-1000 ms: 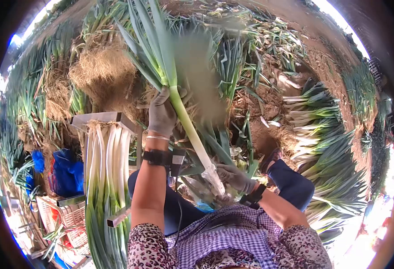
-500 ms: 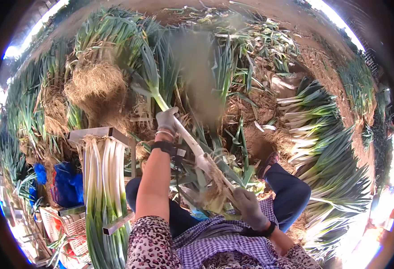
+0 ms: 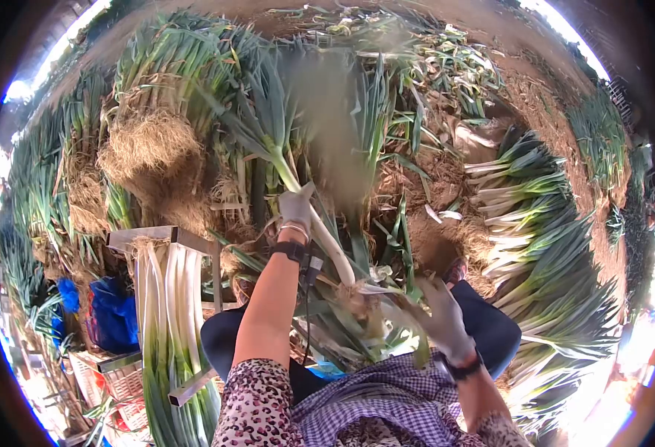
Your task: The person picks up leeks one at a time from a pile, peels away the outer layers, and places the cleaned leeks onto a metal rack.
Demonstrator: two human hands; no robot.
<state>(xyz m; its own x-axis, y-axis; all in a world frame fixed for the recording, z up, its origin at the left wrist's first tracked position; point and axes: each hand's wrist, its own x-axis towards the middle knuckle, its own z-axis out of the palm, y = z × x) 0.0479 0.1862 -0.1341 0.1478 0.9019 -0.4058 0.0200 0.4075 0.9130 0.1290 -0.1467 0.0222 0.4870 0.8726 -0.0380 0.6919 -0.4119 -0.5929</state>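
In a grey glove, my left hand is closed around a leek at the middle of its shaft. Its green leaves point away from me and its root end slants down toward my lap. My gloved right hand is beside that root end, over my right thigh, with its fingers stretched apart. Peeled outer leaf strips, blurred by motion, are between the right hand and the roots. More peelings lie under the leek between my legs.
Trimmed leeks lie in a long row on the right. Several white-stemmed leeks rest in a metal frame on my left. Unpeeled leeks with bushy roots are stacked beyond. Blue netting and a crate stand at far left.
My right hand has let go of the peeled outer layer at the root end and turned with its fingers spread. My left hand and the leek have shifted slightly right.
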